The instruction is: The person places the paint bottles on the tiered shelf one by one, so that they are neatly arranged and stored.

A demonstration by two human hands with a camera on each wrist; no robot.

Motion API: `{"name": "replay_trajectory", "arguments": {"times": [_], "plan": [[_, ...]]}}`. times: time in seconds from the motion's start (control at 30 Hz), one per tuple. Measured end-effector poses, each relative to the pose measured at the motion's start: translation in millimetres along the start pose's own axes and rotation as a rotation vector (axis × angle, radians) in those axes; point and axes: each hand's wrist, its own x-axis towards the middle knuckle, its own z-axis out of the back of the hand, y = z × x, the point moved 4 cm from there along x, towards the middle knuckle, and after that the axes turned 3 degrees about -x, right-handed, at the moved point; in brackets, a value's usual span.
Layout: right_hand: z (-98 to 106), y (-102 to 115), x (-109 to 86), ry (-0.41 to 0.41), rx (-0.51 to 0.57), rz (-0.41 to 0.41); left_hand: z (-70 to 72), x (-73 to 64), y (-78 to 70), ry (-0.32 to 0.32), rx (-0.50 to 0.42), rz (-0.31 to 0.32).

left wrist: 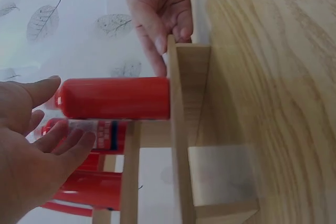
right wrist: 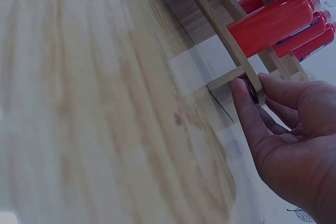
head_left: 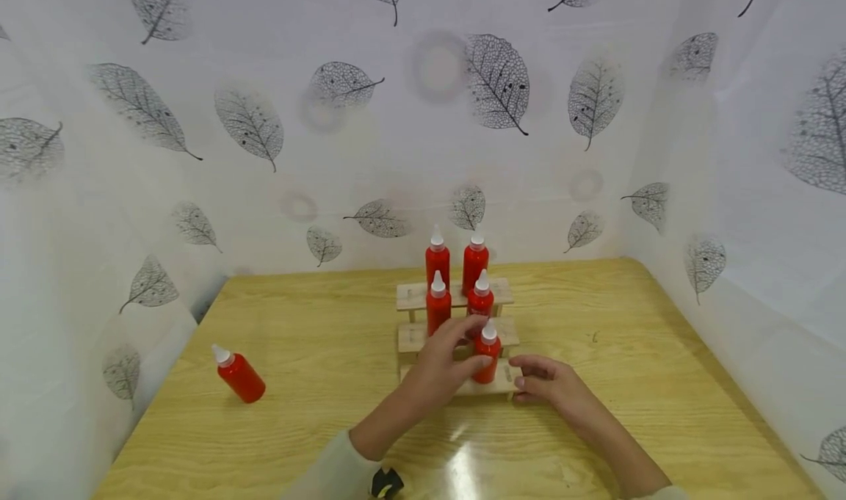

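Note:
A three-step wooden rack (head_left: 411, 336) stands on the table and bears several red squeeze bottles with white pointed caps. Two bottles are on the top step and two on the middle one. On the lowest step stands one red squeeze bottle (head_left: 487, 360), upright near the right end. My left hand (head_left: 438, 364) is around its upper part, thumb near the neck and fingers spread apart beside it; in the left wrist view the fingers (left wrist: 73, 145) are relaxed. My right hand (right wrist: 299, 114) pinches the right end of the lowest step between thumb and index finger.
Another red bottle (head_left: 241, 377) is on the table to the left, its white cap pointing up and left. A small black object (head_left: 386, 483) shows by the left sleeve. White leaf-printed sheeting (head_left: 423, 155) encloses the wooden table (head_left: 317, 426) at the back and sides.

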Motion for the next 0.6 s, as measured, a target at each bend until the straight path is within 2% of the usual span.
{"name": "replay_trajectory", "arguments": {"times": [0.13, 0.23, 0.37, 0.43, 0.5, 0.6], "plan": [[-2, 1, -0.3, -0.003, 0.001, -0.003, 17.2, -11.9, -6.7, -0.04, 0.044, -0.028], [-3, 1, 0.1, -0.007, -0.008, -0.01, 35.5, -26.1, -7.9, -0.104, 0.103, -0.044], [-3, -1, 0.3, -0.022, -0.017, -0.028, 63.0, -46.3, -7.2, -0.204, 0.173, -0.126], [-2, -2, 0.6, -0.03, -0.017, -0.036, 77.1, -56.2, -6.1, -0.251, 0.202, -0.147], [-1, -3, 1.0, -0.032, -0.019, -0.037, 90.6, -65.9, -2.3, -0.293, 0.236, -0.114], [-1, -4, 1.6, -0.035, -0.018, -0.036, 110.3, -79.9, 5.3, -0.337, 0.253, -0.018]]}}
